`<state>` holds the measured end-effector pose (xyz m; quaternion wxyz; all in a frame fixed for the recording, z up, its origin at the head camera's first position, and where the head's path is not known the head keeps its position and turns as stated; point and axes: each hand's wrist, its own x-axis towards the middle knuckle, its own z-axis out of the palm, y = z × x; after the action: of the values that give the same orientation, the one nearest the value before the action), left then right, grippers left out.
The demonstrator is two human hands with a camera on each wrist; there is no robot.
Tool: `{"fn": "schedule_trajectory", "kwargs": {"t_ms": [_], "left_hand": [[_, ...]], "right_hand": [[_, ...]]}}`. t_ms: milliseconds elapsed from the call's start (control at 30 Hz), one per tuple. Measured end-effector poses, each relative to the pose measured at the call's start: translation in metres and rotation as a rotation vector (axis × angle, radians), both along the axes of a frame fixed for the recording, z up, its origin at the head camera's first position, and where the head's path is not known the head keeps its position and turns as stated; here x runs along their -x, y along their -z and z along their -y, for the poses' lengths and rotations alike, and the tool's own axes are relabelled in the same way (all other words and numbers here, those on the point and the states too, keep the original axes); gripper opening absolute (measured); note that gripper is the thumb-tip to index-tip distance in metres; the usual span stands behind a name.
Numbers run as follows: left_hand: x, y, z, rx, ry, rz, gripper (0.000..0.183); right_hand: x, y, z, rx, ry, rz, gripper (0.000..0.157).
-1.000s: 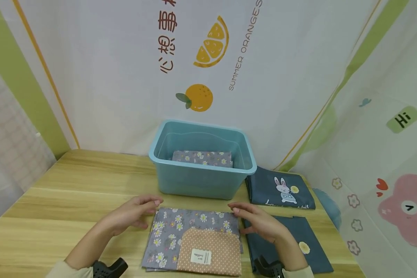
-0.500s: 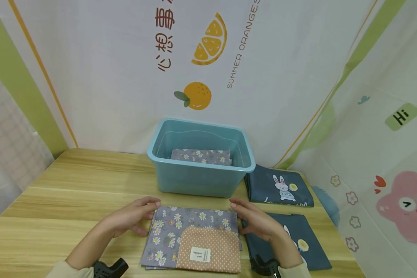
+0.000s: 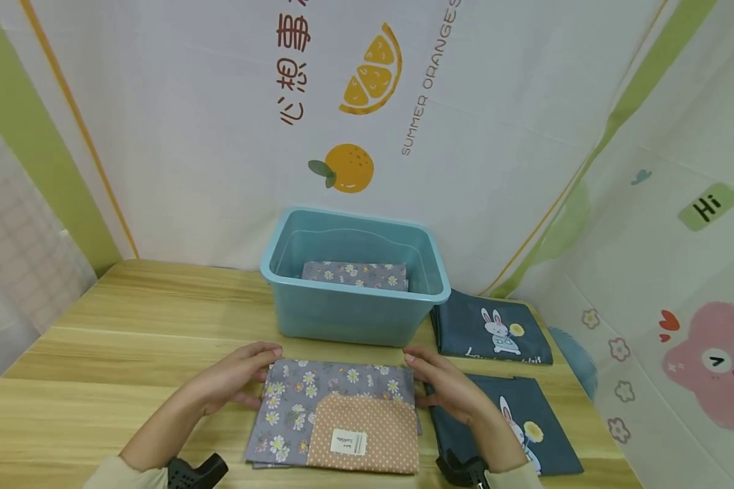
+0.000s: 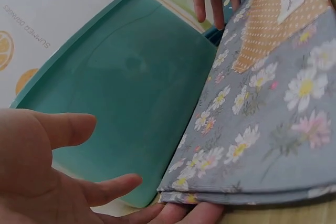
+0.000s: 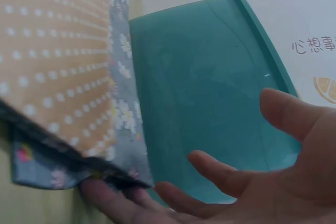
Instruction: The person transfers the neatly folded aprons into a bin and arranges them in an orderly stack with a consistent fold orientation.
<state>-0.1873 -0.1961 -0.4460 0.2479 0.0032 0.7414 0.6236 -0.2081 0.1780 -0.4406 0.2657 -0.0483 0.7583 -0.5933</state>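
Note:
A folded grey daisy-print apron with a tan polka-dot pocket and a white label lies flat before me. At its left edge is my left hand; the left wrist view shows the lower fingertips just under the folded layers, the thumb raised away from the cloth. My right hand mirrors it at the right edge, its lower fingers against the underside of the fabric and the thumb apart. Both hands have relaxed, spread fingers.
Behind the apron stands a blue-green plastic bin holding folded daisy-print fabric. Two folded navy pieces with rabbit prints lie at right, one beside the bin, the other partly under my right forearm. The wooden tabletop extends left.
The folded apron has shifted slightly left and toward the bin. My right hand has come in closer against its right edge, while my left hand has stayed beside the left edge.

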Motion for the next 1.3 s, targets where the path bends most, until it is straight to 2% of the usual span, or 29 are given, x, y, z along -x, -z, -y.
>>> {"fn": "schedule_trajectory", "kwargs": {"t_ms": [233,333,467,567,867,1067,1300], "left_hand": [[0.004,0.002,0.007,0.027,-0.036,-0.015,0.067],[0.005,0.001,0.011,0.035,-0.027,-0.005,0.066],[0.005,-0.001,0.015,0.050,-0.010,0.013,0.067],[0.004,-0.002,0.014,0.054,-0.005,0.021,0.067],[0.003,0.000,0.012,0.003,0.026,0.026,0.063],[0.003,0.000,0.015,-0.055,0.035,0.008,0.060],[0.003,-0.001,0.015,-0.066,0.017,0.010,0.057]], "right_hand": [[-0.001,0.005,0.006,-0.015,0.061,-0.004,0.070],[-0.003,0.002,0.010,-0.092,0.056,-0.019,0.066],[-0.009,-0.004,0.017,-0.243,0.029,-0.084,0.065],[-0.011,-0.005,0.021,-0.282,0.030,-0.110,0.066],[-0.007,0.001,0.017,-0.165,0.050,-0.013,0.063],[-0.005,0.001,0.017,-0.129,0.054,-0.017,0.067],[-0.003,0.006,0.017,-0.049,0.087,-0.005,0.071]]}}
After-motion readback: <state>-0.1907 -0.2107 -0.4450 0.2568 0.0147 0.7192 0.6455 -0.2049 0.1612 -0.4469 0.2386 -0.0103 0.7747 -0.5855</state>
